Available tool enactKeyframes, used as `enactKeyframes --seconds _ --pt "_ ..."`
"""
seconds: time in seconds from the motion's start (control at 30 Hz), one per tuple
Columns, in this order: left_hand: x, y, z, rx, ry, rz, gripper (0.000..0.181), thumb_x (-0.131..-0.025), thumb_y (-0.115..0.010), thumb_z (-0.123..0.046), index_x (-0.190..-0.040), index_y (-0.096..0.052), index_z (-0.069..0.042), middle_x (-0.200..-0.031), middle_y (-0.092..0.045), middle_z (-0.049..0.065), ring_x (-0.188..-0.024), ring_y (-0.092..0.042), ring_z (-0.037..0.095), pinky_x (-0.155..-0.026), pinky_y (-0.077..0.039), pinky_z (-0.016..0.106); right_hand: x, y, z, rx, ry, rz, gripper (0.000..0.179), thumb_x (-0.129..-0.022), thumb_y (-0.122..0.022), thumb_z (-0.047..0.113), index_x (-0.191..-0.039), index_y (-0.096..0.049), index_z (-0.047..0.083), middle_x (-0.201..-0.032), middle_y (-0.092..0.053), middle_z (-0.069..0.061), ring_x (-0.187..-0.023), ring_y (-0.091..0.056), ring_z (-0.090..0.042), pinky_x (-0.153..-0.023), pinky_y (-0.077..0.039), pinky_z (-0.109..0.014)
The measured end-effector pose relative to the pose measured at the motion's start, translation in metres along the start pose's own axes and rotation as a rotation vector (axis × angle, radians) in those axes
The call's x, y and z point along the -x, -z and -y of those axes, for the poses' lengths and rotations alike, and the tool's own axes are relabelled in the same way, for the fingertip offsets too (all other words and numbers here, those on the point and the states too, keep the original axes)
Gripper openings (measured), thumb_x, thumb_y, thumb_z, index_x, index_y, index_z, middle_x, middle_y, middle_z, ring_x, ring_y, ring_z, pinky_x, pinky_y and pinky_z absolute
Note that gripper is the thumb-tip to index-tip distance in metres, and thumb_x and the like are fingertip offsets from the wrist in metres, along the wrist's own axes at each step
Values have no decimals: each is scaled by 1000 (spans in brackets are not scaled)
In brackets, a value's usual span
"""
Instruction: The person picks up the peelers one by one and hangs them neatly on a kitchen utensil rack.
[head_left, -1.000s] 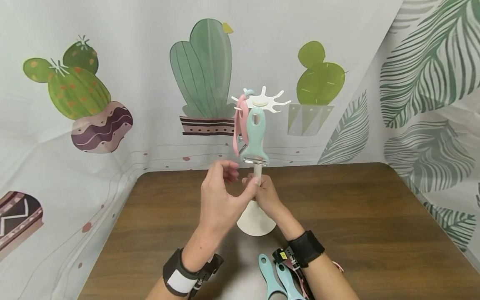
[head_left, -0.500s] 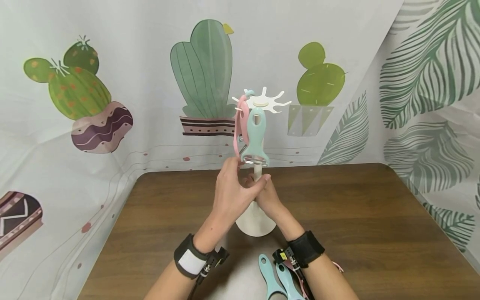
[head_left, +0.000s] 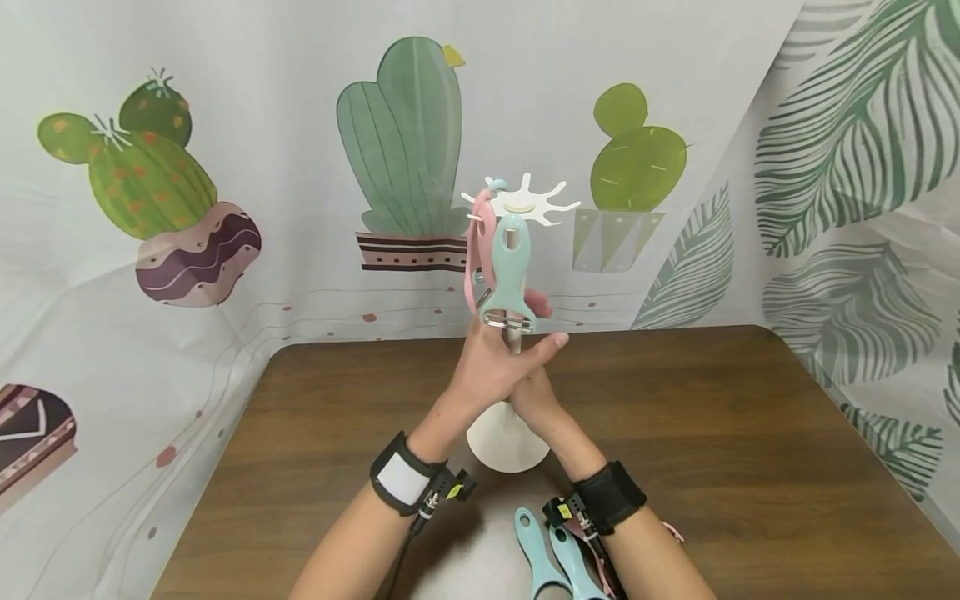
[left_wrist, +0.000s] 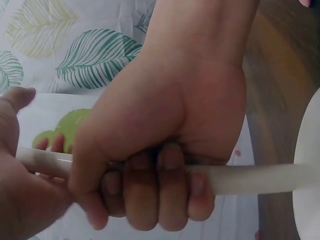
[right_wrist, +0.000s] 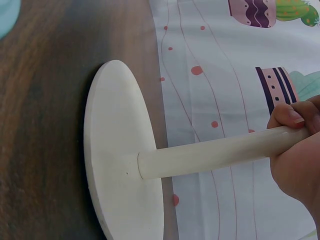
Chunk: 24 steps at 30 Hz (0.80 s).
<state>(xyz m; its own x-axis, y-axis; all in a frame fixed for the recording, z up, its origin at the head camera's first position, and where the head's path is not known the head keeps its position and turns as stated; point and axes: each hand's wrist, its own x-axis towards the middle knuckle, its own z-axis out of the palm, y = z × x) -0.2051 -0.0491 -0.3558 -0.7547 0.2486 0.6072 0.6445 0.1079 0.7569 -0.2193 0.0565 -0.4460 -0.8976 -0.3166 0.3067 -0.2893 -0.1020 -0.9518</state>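
Observation:
In the head view, a white stand with a spiked, hooked top rises from a round base on the table. A mint-green peeler hangs at its front, with a pink peeler beside it on the left. My right hand grips the pole, its fingers curled round it in the left wrist view. Above it, my left hand lies against the pole just under the peelers. Its thumb stretches out to the right and its fingertips show behind the pole, not closed round it.
Two mint-green peelers and something pink lie at the table's near edge, partly under the right forearm. A light blue loop shows on a hook at the back left. Behind the brown table hangs a cactus-print cloth.
My left hand has moved right and inward, from beside the pole to against it below the hanging peelers. My right hand keeps its grip on the pole.

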Motion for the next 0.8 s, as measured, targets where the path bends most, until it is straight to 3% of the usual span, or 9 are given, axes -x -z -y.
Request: enactKeyframes --seconds 0.13,0.23,0.33,0.5,0.67,0.8 --pt "-5 -1 -5 166 -1 46 46 -89 -81 -2 -129 -59 3 -111 -71 18 -106 -70 29 -98 -55 41 0 -1 0 -20 13 2 37 -108 -50 9 -71 -49 15 -56 -42 8 -51 -36 -6 -53 -34 -23" --pt "-7 0 -14 209 30 72 43 -88 -78 3 -127 -59 6 -106 -70 23 -96 -71 26 -90 -57 44 -1 -1 -1 -36 50 11 39 -109 -49 9 -70 -46 14 -56 -40 8 -50 -34 -6 -52 -31 -23" --pt "-10 2 -20 182 55 78 35 -89 -78 1 -120 -62 5 -100 -68 17 -86 -65 16 -82 -53 40 -2 0 -3 -44 90 18 41 -111 -47 11 -70 -43 14 -55 -36 9 -48 -30 -6 -50 -28 -23" --pt "-14 -1 -5 149 92 57 23 -92 -79 -8 -100 -59 0 -79 -53 2 -69 -44 13 -69 -41 30 -2 1 -3 -78 83 36 39 -112 -46 15 -73 -44 15 -55 -36 10 -48 -29 -7 -51 -28 -24" --pt "-17 -4 8 133 121 41 31 -96 -78 -16 -84 -50 -11 -69 -37 -3 -65 -36 13 -67 -37 30 -1 1 -3 -95 81 55 42 -112 -46 15 -70 -45 15 -53 -36 10 -48 -28 -8 -51 -27 -24" --pt "-17 -5 9 137 144 25 36 -96 -76 -15 -78 -46 -12 -67 -36 -2 -63 -34 13 -65 -36 31 -2 0 -2 -100 92 56 42 -112 -46 14 -70 -46 14 -53 -36 10 -47 -28 -8 -50 -26 -24"
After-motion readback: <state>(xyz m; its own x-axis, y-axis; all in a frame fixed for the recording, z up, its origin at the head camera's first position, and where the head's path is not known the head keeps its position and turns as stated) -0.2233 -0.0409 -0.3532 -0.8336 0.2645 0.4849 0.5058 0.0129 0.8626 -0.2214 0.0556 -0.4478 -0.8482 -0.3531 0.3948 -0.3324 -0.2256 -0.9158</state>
